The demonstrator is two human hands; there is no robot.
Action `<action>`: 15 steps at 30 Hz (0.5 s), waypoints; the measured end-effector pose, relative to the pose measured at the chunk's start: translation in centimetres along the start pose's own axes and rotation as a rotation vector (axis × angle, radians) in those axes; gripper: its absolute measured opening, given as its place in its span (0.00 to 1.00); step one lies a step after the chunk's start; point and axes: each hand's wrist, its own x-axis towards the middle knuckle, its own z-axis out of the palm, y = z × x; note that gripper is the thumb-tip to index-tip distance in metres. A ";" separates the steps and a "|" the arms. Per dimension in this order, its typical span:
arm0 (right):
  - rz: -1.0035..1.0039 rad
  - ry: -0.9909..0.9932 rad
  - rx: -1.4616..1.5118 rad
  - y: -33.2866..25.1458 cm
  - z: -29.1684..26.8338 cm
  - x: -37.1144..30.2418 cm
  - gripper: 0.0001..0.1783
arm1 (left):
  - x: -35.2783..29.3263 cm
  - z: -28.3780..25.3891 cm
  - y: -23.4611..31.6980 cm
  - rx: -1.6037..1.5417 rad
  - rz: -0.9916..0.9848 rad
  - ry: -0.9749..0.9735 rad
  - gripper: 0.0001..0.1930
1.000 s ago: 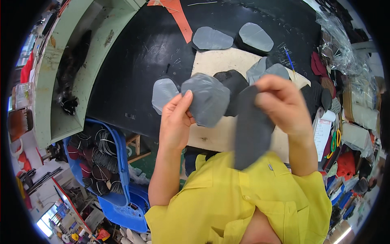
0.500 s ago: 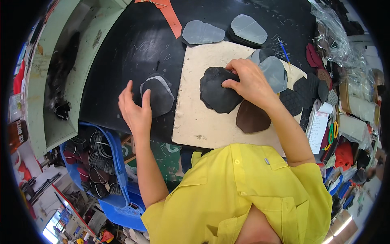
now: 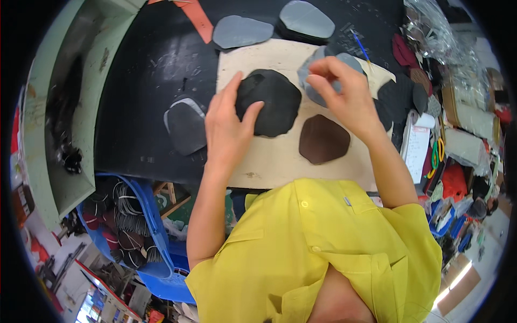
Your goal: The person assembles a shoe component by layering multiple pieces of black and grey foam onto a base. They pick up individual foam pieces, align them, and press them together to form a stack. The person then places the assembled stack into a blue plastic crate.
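A black piece of sheet material (image 3: 277,105) with a scalloped edge rests on the pale board (image 3: 264,167). My left hand (image 3: 229,126) grips its left side, thumb on top and fingers along the far edge. To its right, my right hand (image 3: 347,99) hovers over grey rounded pieces (image 3: 318,89), thumb and forefinger brought together. Whether anything thin is between those fingertips I cannot make out. Below the right hand lies a dark brown rounded piece (image 3: 324,140). Left of the board, on the black table, sits a small pile of dark grey pieces (image 3: 184,129).
Two grey stacks, one flat (image 3: 242,31) and one taller (image 3: 307,20), stand past the board's far edge. A blue pen (image 3: 361,46), notepad (image 3: 416,142) and scissors (image 3: 435,156) are at the right. A blue basket (image 3: 153,215) of bundled pieces stands lower left.
My left hand has moved right from beside the dark grey pile onto the scalloped piece. My right hand has let go of that piece and shifted right, over the grey pieces.
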 end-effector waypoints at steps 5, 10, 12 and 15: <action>0.107 -0.287 -0.244 1.7 -3.1 -6.4 0.18 | -0.9 0.5 0.4 0.297 0.365 0.312 0.22; 0.047 -0.261 -0.161 2.3 -2.1 -8.1 0.16 | -2.6 2.2 3.2 -0.053 0.330 0.014 0.14; -0.119 -0.203 -0.111 2.0 -1.9 -8.1 0.15 | -3.0 1.9 3.6 -0.247 0.136 -0.139 0.16; -0.502 -0.052 -0.085 -0.1 -2.9 -7.0 0.13 | -1.9 1.1 4.2 -0.787 -0.339 -0.356 0.20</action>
